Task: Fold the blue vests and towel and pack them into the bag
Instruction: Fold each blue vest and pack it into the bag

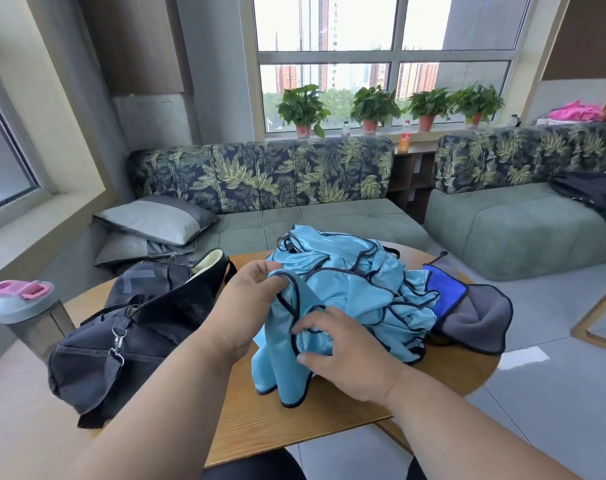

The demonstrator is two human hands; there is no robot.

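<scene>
A heap of blue vests [350, 289] in thin, smooth cloth with a slight sheen, edged in dark binding, lies on a round worktop [294, 420] of pale wood with visible matt grain. To the right, a towel [474, 306] of soft, fuzzy cloth, bright blue on one face and grey on the other. To the left, a black bag [128, 327] of matt woven fabric with shiny metal clips and a pale lining. At far left, a bottle [27, 317] of smoky translucent plastic with a matt grey and pink lid. Beyond, a sofa [277, 188] in leaf-printed cloth with soft, matt green seats.
</scene>
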